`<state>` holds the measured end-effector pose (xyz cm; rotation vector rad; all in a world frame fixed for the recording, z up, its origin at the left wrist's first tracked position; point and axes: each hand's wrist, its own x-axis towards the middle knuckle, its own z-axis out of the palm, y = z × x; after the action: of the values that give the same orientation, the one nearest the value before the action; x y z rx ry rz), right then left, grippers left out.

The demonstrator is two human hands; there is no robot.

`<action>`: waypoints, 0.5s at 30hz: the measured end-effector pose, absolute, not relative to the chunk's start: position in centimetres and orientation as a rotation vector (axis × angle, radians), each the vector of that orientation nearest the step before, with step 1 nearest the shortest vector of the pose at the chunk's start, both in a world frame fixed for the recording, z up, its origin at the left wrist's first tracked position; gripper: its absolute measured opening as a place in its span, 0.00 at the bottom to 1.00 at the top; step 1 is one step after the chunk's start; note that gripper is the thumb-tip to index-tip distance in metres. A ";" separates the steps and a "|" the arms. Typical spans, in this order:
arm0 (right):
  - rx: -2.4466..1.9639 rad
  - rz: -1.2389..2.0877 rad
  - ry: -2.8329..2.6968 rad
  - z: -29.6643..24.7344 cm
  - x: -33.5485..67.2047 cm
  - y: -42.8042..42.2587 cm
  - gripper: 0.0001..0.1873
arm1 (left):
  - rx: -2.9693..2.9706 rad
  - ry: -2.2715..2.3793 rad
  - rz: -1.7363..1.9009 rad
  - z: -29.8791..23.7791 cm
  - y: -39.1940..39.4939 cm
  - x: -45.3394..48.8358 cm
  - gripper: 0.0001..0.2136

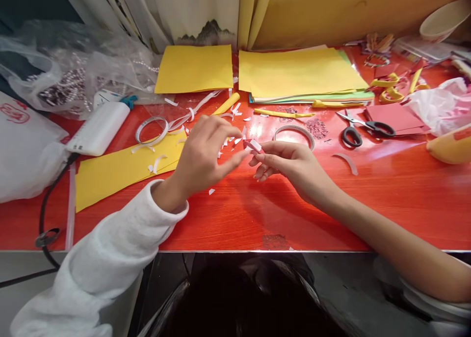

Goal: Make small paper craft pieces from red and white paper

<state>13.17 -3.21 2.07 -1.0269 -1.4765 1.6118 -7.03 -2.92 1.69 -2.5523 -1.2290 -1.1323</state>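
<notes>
My right hand (290, 163) pinches a small red paper piece (249, 144) between thumb and fingertips, above the red table. A short white strip (255, 145) sits on that piece. My left hand (206, 155) is raised beside it, thumb and fingers apart; its thumb tip comes close to the red piece, and I cannot tell whether they touch. Under and behind the hands lie several white paper scraps (237, 109). A tape roll (294, 133) lies just behind my right hand, and another tape roll (151, 130) is to the left of my left hand.
Yellow strips (121, 175) lie at left, by a white power bank-like device (99, 126) and plastic bags (25, 150). Yellow sheets (195, 69) and a coloured paper stack (298, 74) are at the back. At right are scissors (352, 137), red paper (395, 118) and a bowl (445, 20).
</notes>
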 end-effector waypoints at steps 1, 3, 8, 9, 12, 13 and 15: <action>-1.021 1.617 -1.485 2.1 13.1 -3.2 0.08 | -2.570 -1.189 -1.077 1.5 -3.1 -6.9 0.09; -1.017 1.628 -1.518 2.1 13.1 -3.3 0.09 | -2.570 -1.183 -1.030 1.1 -3.3 -6.6 0.06; -1.030 1.633 -1.551 1.7 13.2 -3.1 0.10 | -2.481 -1.430 -1.197 1.5 -3.0 -6.7 0.04; -1.024 1.636 -1.538 1.6 13.2 -3.1 0.10 | -2.449 -1.510 -1.232 1.6 -2.8 -6.9 0.05; -1.019 1.654 -1.497 1.3 13.2 -2.9 0.09 | -2.361 -1.687 -1.159 1.5 -2.1 -7.7 0.09; -1.020 1.661 -1.487 1.3 13.2 -2.9 0.10 | -2.347 -1.692 -1.084 1.3 -1.9 -8.0 0.11; -1.019 1.675 -1.469 1.2 13.1 -2.9 0.12 | -2.376 -1.664 -0.925 0.9 -1.7 -8.2 0.11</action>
<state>13.14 -2.88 1.25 -1.0188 -1.4694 1.6753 -8.20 -1.73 0.88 -2.3757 -1.6636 -0.9252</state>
